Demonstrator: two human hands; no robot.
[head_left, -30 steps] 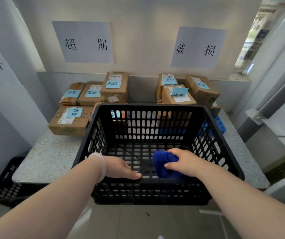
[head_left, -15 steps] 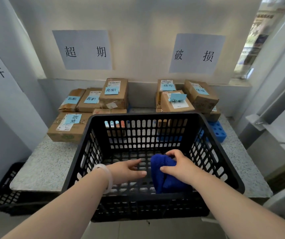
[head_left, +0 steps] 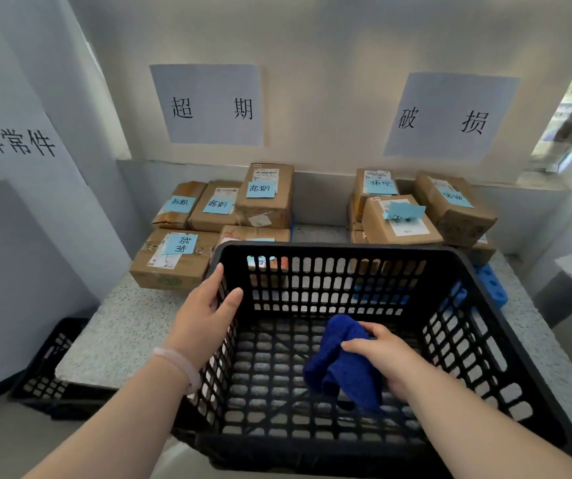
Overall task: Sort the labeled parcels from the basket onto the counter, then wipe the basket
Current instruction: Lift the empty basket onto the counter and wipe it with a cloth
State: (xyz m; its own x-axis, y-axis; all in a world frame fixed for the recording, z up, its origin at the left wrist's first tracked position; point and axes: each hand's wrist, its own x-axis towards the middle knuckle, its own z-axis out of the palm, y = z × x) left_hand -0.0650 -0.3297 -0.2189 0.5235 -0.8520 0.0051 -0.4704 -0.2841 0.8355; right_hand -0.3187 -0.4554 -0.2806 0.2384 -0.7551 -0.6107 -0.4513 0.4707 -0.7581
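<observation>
Clamped round a bunched blue cloth (head_left: 333, 361), the right hand (head_left: 381, 357) is holding it low inside the basket (head_left: 346, 248), just over the slatted floor, probably ready to rub it. The left hand (head_left: 205, 312) is clasping the basket's left wall near the far corner, thumb inside and fingers outside, likely bracing it against sliding on the counter (head_left: 125, 326). Parcels (head_left: 267, 195) are sitting in two groups along the back wall, each under a paper sign (head_left: 208, 105), so sorting looks done. No parcel is showing in the basket; wiping seems to be the step in hand.
</observation>
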